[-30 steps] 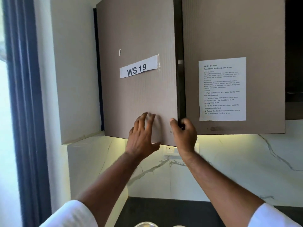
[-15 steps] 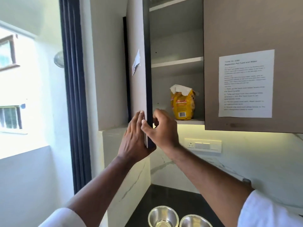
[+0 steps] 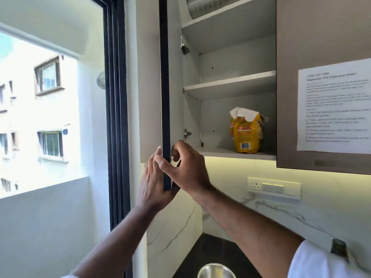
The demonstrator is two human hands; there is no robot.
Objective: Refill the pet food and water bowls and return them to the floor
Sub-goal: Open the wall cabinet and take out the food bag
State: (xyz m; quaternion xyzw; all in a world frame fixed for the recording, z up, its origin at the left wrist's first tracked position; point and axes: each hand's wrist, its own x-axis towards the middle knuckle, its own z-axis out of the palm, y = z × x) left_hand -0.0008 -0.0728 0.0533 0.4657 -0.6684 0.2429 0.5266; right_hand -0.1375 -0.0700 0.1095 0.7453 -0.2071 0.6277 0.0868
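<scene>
A yellow pet food bag (image 3: 246,130) with a torn white top stands upright on the lowest shelf of the wall cabinet. The left cabinet door (image 3: 165,97) is swung wide open, seen edge-on. My left hand (image 3: 151,183) lies flat against the door's outer face near its bottom corner. My right hand (image 3: 186,167) grips the door's bottom edge from the inner side, thumb on the edge. A steel bowl (image 3: 215,270) sits on the dark counter at the bottom; only its rim shows.
The right cabinet door (image 3: 321,37) is closed and carries a printed task sheet (image 3: 334,106). A switch and socket plate (image 3: 274,187) is on the marble backsplash. A window (image 3: 40,117) fills the left. A dark bottle top (image 3: 339,249) pokes up behind my right sleeve.
The left cabinet door went from closed to fully open, swung leftward by both hands, which uncovered the shelves and the food bag. The view has shifted left toward the window.
</scene>
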